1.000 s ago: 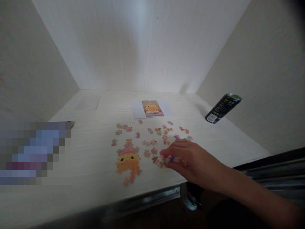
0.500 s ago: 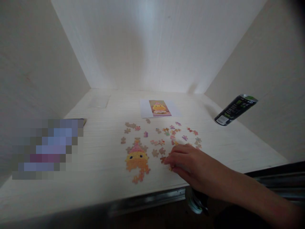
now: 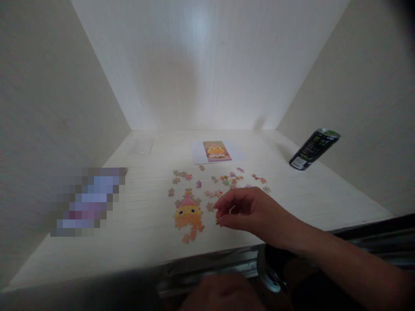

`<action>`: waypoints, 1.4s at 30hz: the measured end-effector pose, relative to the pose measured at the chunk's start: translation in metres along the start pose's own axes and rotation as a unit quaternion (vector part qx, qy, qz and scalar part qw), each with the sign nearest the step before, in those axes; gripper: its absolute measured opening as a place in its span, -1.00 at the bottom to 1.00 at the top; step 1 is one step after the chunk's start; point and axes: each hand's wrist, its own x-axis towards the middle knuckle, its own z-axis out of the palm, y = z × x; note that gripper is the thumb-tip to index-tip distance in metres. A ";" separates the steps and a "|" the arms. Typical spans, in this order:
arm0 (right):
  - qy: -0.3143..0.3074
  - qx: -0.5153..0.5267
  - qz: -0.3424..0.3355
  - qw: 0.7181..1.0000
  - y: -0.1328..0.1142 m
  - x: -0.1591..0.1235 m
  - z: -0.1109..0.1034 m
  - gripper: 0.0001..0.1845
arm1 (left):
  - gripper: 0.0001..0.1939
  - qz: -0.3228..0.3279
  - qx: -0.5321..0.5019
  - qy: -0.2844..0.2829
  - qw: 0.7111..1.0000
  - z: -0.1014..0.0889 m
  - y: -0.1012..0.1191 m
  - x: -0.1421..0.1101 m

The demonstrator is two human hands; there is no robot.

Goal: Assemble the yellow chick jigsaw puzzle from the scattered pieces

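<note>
My right hand [image 3: 249,212] hovers just above the white desk [image 3: 145,242], its thumb and fingers pinched on a small orange puzzle piece [image 3: 218,221]. Directly left of it lies the partly built puzzle [image 3: 188,216], a yellow figure with a pink hat. Several loose pieces [image 3: 227,179] are scattered behind the hand. Further back lies a printed picture [image 3: 216,151] of the same yellow figure on white paper. My left hand [image 3: 223,297] shows dark and blurred at the bottom edge, below the desk's front; its fingers cannot be made out.
A black-and-green drink can [image 3: 314,148] stands at the back right near the side wall. A pixelated flat object [image 3: 87,201] lies at the left. A clear plastic sleeve [image 3: 141,147] lies at the back left. White panels close in three sides.
My right hand has lifted off the loose pieces and shifted left towards the built part, now pinching a piece. My left hand has come into view at the bottom.
</note>
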 end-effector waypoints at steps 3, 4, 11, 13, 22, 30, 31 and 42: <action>0.007 0.129 0.019 0.991 0.000 0.003 0.009 -0.69 | -0.85 -0.031 0.046 0.113 0.992 -0.021 -0.009 0.018; 0.009 0.150 0.021 0.988 0.000 0.003 0.013 -0.67 | -0.81 -0.047 0.082 0.143 0.985 -0.028 -0.011 0.024; -0.004 0.167 0.008 0.986 0.002 0.001 0.031 -0.71 | -0.76 -0.042 0.126 0.167 0.977 -0.047 -0.009 0.032; -0.011 0.142 -0.001 0.990 0.005 0.003 0.033 -0.72 | -0.78 -0.029 0.162 0.153 0.974 -0.054 -0.010 0.031; 0.034 -0.414 -0.290 0.862 0.032 0.004 0.042 -0.79 | -0.85 -0.109 0.209 -0.078 0.969 -0.124 -0.059 0.045; 0.010 -0.478 -0.281 0.832 0.037 0.003 0.045 -0.62 | -0.85 -0.104 0.208 -0.081 0.969 -0.127 -0.074 0.041; 0.008 -0.478 -0.279 0.833 0.036 0.003 0.045 -0.61 | -0.85 -0.101 0.208 -0.083 0.969 -0.127 -0.073 0.041; 0.009 -0.481 -0.274 0.833 0.035 0.004 0.045 -0.62 | -0.85 -0.028 0.298 -0.076 0.951 -0.121 -0.067 0.037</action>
